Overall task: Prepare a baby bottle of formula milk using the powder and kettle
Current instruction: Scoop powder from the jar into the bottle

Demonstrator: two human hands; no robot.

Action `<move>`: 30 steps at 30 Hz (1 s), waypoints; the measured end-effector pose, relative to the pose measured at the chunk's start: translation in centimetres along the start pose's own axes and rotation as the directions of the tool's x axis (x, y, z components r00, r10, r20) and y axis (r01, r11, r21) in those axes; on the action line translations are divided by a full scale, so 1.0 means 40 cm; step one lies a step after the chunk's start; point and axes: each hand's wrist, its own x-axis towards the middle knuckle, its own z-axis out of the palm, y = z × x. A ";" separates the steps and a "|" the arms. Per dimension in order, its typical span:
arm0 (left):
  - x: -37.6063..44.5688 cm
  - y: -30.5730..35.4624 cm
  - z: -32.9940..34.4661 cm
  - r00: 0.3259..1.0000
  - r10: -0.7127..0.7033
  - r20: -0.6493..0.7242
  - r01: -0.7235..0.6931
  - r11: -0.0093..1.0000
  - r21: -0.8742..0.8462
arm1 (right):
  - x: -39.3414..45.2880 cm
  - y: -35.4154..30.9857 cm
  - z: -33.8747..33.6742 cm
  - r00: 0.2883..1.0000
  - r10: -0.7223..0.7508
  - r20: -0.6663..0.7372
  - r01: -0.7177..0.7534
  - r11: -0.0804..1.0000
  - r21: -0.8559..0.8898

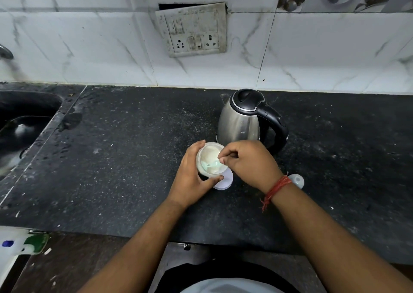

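Note:
A small clear container of white formula powder stands open on the black counter. My left hand grips its side, thumb at the front. With my right hand I pinch the handle of a pale green scoop that lies in the powder. A white round lid lies flat just under the container. Behind them stands a steel kettle with a black lid and handle. A rounded clear bottle part shows past my right wrist, mostly hidden.
A dark sink sits at the left edge with a tap above. A switch and socket plate hangs on the tiled wall. A white and green bottle lies at the lower left, below the counter's front edge.

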 end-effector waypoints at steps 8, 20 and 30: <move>-0.002 -0.024 -0.009 0.997 -0.072 -0.030 0.071 0.997 -0.039 | 0.009 0.034 -0.005 0.986 0.159 -0.046 -0.127 0.905 0.406; 0.004 -0.084 -0.047 0.966 -0.229 -0.122 0.211 0.967 -0.143 | 0.014 0.046 0.057 0.936 0.349 -0.037 -0.233 0.696 0.679; -0.005 -0.148 -0.060 0.950 -0.308 -0.052 0.296 0.940 -0.168 | 0.023 0.044 0.092 0.931 0.364 -0.036 -0.234 0.669 0.705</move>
